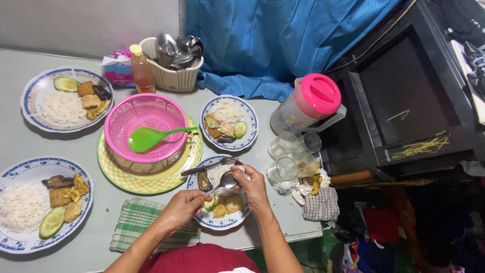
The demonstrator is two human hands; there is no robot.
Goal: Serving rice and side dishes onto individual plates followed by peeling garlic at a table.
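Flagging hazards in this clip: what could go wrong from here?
The plate under both hands sits near the table's front edge and could tip off if pressed. The fork lies loose across its far rim and may slide. The empty glasses stand close beside the right hand; an elbow swing could topple them.

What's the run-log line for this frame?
left hand: holds spoon | right hand: at spoon bowl | over plate | fork on rim
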